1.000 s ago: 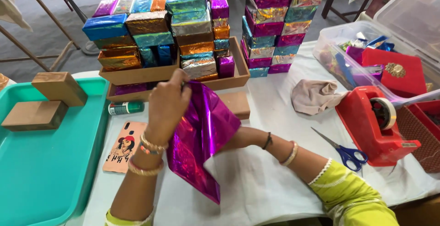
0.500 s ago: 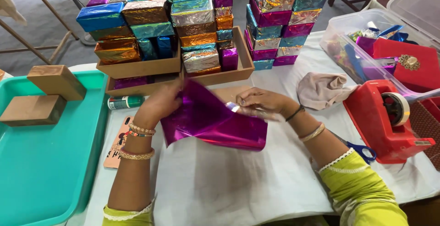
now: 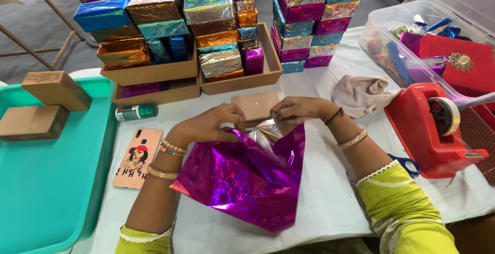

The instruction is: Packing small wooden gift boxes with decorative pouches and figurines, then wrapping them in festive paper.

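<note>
Crinkled purple holographic foil sheet (image 3: 245,179) lies on white table cover (image 3: 330,202), nearest the camera. Left hand (image 3: 206,125) pinches the sheet's top edge, fingers curled together. Right hand (image 3: 299,108) pinches the same edge just beside it, fingertips pressed on foil. Small brown wooden block (image 3: 255,105) sits just beyond the hands. Further left: pink phone case (image 3: 138,157), teal plastic tray (image 3: 46,182). Right: red tape dispenser (image 3: 430,128). Farthest: stacked foil-wrapped boxes (image 3: 216,22).
</note>
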